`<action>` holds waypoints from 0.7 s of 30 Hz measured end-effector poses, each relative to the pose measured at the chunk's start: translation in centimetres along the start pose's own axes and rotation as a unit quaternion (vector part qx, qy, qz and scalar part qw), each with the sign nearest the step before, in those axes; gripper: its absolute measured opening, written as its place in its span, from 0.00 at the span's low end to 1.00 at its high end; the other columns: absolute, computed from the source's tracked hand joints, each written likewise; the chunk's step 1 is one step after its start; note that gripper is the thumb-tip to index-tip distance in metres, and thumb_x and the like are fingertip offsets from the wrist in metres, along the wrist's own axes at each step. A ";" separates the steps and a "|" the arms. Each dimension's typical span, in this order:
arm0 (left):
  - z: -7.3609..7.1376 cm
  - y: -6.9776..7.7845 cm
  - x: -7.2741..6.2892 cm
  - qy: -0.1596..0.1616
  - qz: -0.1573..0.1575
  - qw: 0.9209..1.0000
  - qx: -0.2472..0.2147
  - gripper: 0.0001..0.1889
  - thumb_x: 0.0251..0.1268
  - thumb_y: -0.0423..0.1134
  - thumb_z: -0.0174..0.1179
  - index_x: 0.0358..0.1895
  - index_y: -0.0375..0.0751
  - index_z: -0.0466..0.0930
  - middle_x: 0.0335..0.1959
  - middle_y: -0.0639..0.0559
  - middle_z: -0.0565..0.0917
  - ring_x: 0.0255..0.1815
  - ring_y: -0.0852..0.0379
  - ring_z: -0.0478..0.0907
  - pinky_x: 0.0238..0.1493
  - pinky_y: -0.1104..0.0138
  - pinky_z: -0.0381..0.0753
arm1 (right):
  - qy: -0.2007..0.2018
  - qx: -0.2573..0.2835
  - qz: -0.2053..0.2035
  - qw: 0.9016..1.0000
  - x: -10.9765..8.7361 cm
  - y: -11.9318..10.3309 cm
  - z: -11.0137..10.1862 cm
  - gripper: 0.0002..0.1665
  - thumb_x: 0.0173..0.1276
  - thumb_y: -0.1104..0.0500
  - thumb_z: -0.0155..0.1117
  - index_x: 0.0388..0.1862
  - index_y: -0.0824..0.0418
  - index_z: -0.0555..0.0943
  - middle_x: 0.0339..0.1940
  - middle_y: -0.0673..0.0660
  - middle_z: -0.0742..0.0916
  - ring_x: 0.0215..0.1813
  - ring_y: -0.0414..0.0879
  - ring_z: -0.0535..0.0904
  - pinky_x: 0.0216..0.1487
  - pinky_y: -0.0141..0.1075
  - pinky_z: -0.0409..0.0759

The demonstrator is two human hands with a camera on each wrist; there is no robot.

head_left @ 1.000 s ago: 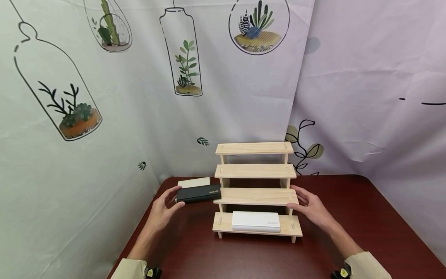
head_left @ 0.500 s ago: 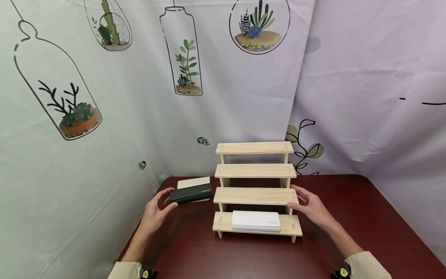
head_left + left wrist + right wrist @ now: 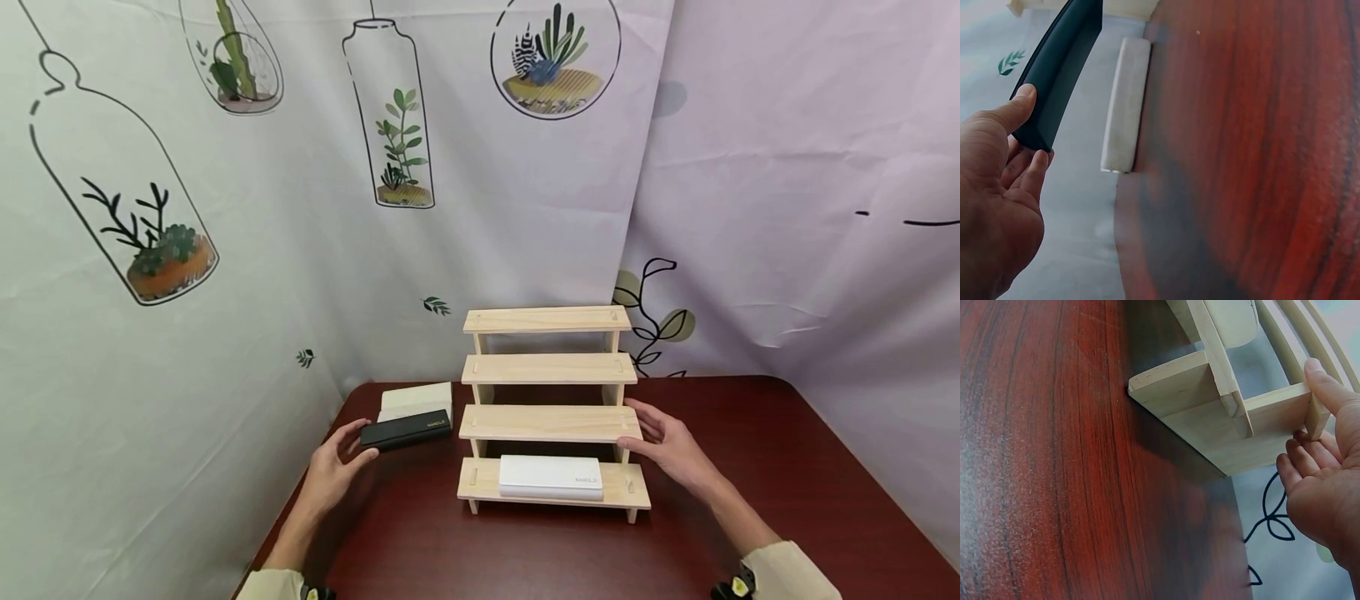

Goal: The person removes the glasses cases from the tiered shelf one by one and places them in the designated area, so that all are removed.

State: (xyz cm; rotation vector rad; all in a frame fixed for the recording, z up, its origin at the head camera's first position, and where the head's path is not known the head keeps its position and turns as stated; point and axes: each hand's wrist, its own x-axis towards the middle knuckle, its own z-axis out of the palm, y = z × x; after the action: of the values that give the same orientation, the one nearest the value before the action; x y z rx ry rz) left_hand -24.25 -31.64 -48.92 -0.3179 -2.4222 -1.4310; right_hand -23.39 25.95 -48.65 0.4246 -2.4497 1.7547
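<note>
My left hand [image 3: 333, 471] pinches the left end of a slim black glasses case [image 3: 405, 430] with small gold lettering. In the left wrist view the thumb lies on one face of the black glasses case [image 3: 1063, 69], with fingers around its end. Behind it on the table lies a cream glasses case [image 3: 416, 398], partly covered by the black one in the head view. A pale wooden stepped display stand [image 3: 547, 422] holds a white glasses case [image 3: 551, 475] on its lowest step. My right hand [image 3: 1329, 481] grips the right end of the second step up, thumb above, fingers below.
The dark red wooden table [image 3: 525, 550] has rounded back corners. White fabric [image 3: 300, 208] printed with plants in glass jars hangs behind and to the left. The upper three steps of the stand rise toward the fabric.
My left hand has drawn the black glasses case left, away from the stand, and lately a little toward me, uncovering more of the cream case. My right hand stays at the stand.
</note>
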 end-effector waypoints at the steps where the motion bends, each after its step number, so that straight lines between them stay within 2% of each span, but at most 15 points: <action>1: 0.0 -0.2 0.0 -0.001 -0.002 1.000 0.000 0.33 0.65 0.27 0.74 0.73 0.33 0.74 0.71 0.33 0.77 0.72 0.37 0.75 0.62 0.76 0.77 | 0.000 -0.001 0.000 1.000 0.0 0.0 0.0 0.49 0.71 0.58 0.77 0.82 0.72 0.63 0.78 0.75 0.71 0.77 0.69 0.69 0.58 0.24 0.77; 3: 0.2 -0.7 0.0 -0.004 -0.008 1.000 0.003 0.33 0.65 0.27 0.74 0.73 0.33 0.73 0.71 0.32 0.77 0.71 0.37 0.76 0.63 0.71 0.79 | 0.001 -0.001 0.001 1.000 0.0 0.0 0.0 0.49 0.71 0.58 0.77 0.82 0.72 0.63 0.78 0.75 0.71 0.77 0.69 0.69 0.58 0.24 0.77; 10: 0.8 -2.3 0.1 -0.014 -0.037 0.999 0.015 0.34 0.63 0.28 0.76 0.72 0.32 0.74 0.71 0.31 0.77 0.70 0.36 0.77 0.62 0.72 0.80 | 0.002 -0.003 0.000 1.000 0.0 0.0 0.0 0.49 0.71 0.58 0.77 0.82 0.72 0.63 0.78 0.76 0.71 0.77 0.69 0.69 0.59 0.24 0.77; 15: 1.1 -2.7 0.1 -0.022 -0.052 0.998 0.021 0.34 0.65 0.29 0.75 0.73 0.31 0.73 0.72 0.29 0.75 0.70 0.33 0.76 0.64 0.59 0.81 | 0.002 -0.006 0.001 1.000 0.0 0.0 0.0 0.49 0.71 0.57 0.77 0.82 0.72 0.63 0.78 0.76 0.71 0.77 0.69 0.69 0.59 0.25 0.77; 21: 1.4 -3.0 0.0 -0.033 -0.072 0.996 0.032 0.34 0.67 0.31 0.74 0.75 0.32 0.71 0.74 0.30 0.74 0.72 0.32 0.75 0.65 0.53 0.80 | 0.002 -0.011 0.003 1.000 0.0 0.1 0.0 0.49 0.71 0.57 0.77 0.82 0.71 0.63 0.78 0.75 0.71 0.77 0.69 0.69 0.59 0.25 0.77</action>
State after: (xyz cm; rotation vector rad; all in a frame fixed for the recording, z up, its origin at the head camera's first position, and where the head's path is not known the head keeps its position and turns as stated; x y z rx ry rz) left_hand -25.45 -31.83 -51.97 -0.1805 -2.5846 -1.4191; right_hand -23.45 25.96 -48.70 0.4134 -2.4670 1.7286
